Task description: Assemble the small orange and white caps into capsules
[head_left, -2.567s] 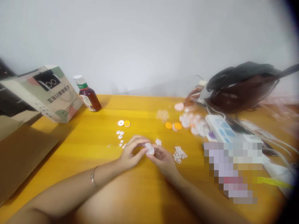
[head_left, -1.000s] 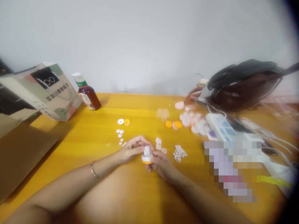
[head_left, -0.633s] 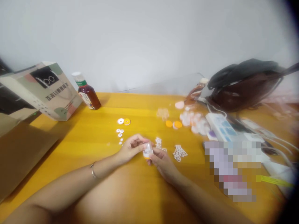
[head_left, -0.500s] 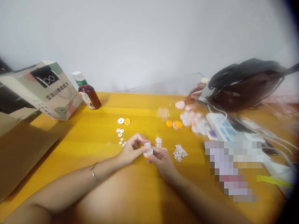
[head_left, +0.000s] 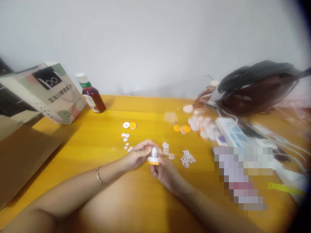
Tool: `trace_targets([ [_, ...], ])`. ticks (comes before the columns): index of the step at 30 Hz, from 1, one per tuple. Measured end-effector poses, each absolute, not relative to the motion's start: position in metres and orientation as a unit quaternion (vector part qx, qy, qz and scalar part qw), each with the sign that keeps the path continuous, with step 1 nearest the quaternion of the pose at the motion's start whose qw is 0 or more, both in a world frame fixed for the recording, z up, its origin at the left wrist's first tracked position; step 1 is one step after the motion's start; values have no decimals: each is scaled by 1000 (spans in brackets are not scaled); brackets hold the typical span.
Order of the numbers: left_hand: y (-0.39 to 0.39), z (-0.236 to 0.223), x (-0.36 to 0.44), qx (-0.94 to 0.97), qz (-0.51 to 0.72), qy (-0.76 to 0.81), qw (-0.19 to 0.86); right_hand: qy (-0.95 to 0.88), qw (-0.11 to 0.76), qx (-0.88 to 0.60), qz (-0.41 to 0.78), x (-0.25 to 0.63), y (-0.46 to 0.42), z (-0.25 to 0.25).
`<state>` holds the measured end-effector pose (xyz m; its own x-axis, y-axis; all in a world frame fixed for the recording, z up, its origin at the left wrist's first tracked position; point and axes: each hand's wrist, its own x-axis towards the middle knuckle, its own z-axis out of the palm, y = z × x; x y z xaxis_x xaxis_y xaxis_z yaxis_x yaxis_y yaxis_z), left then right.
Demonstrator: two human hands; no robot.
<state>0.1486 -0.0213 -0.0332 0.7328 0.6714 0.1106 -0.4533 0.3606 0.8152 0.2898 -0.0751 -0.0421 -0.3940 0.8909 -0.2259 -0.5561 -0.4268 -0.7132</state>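
pale plain wall [head_left: 145,48]; before it, one yellow-brown wooden bench [head_left: 121,210]. left to right: one brown cardboard box [head_left: 26,161]; one printed paper bag [head_left: 55,94], tilted, behind it. one bottle [head_left: 94,99], dark red contents, white cap, green band, just beside the bag. two larger discs [head_left: 132,126], white and yellow, touching; small white discs [head_left: 125,139] scattered nearer. left hand [head_left: 139,154], bracelet at wrist, fingers closed on the clear top of one small container [head_left: 154,158], upright, white ring, orange base; right hand [head_left: 167,174] gripping the same container lower down; hands together on it. white openwork pieces [head_left: 188,158], two groups, right of the container. orange discs [head_left: 177,128]; blurred pale heap [head_left: 206,126] beyond; white power strip [head_left: 230,131]; dark bag [head_left: 259,89] behind.
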Motion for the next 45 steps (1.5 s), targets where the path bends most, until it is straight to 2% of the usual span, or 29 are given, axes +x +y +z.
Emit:
trace_targets([
  [3, -23, -32, 150, 441, 346, 120, 819, -286, 474, -312, 772, 291, -73, -40],
  [9, -23, -37, 151, 482, 414, 189, 748, -345, 483, -383, 708, 293, -70, -41],
  [15, -25, -31, 151, 453, 367, 136, 801, -342, 488, -373, 711, 293, -71, -40],
  [26, -26, -39, 152, 456, 428, 203, 753, -395, 470, -404, 678, 295, -69, -43],
  [32, -28, -34, 153, 431, 385, 161, 800, -376, 482, -411, 676, 295, -69, -45],
  [39, -25, -43, 152, 494, 445, 198, 721, -397, 469, -412, 673, 295, -68, -42],
  [45, -27, -36, 151, 446, 389, 184, 784, -414, 467, -421, 658, 296, -69, -43],
])
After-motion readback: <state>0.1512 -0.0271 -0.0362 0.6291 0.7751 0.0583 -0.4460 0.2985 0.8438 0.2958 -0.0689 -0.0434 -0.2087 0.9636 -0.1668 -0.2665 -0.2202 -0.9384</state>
